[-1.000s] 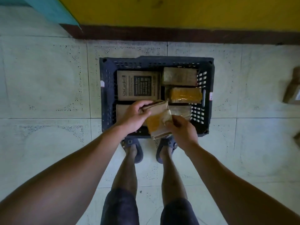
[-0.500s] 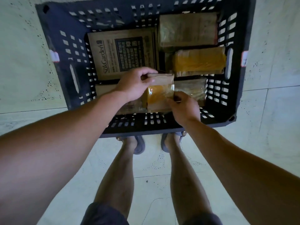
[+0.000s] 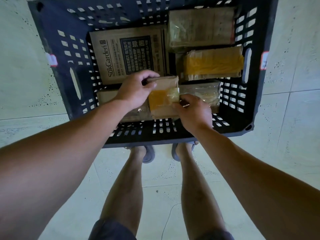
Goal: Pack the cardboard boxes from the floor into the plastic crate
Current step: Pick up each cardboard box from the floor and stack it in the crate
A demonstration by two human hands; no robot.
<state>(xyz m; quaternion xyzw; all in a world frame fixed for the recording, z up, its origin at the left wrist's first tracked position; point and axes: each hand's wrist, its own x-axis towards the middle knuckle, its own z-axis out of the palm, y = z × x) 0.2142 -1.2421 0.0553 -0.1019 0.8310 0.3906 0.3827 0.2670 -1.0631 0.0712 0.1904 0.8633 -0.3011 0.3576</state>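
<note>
A person bends over a dark plastic crate [image 3: 259, 101] on the tiled floor [image 3: 26, 84], the left hand [image 3: 136, 90] and right hand [image 3: 192, 111] both curled around a small taped cardboard box [image 3: 164, 99], held low inside the near side among 5 packed boxes.

A dark perforated plastic crate [image 3: 57, 32] is sitting on the floor, holding cardboard boxes lying flat: a printed box [image 3: 128, 54] far left, a plain box [image 3: 200, 28] far right, a yellow-taped box [image 3: 213, 63] just nearer, and a clear-wrapped box [image 3: 204, 90] near right. At near centre a small box [image 3: 164, 99] with a yellow tape patch is being gripped by the left hand [image 3: 136, 90] and the right hand [image 3: 192, 111].
</note>
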